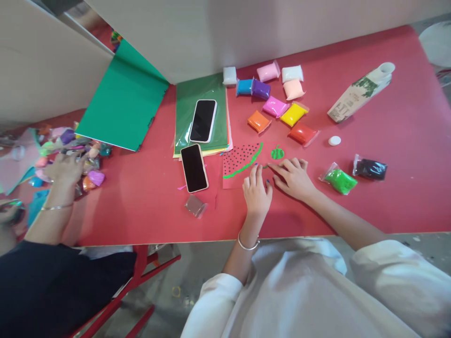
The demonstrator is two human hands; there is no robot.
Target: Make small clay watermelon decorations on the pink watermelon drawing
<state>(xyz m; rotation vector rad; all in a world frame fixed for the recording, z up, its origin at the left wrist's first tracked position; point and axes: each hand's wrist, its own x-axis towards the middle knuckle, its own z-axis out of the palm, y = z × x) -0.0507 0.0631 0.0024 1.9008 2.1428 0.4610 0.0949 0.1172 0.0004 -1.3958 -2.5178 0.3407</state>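
Grip spread loosely, left hand (pixel 258 191) and right hand (pixel 293 178), beside thin green clay strip (pixel 265 166) on flat red paper sheet (pixel 235 182). Probably soft, light, easily dented; take its ends.

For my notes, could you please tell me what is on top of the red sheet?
On the red sheet are a dark-dotted wedge with a green edge and a small round green shape. Anything beneath the left hand and right hand is hidden.
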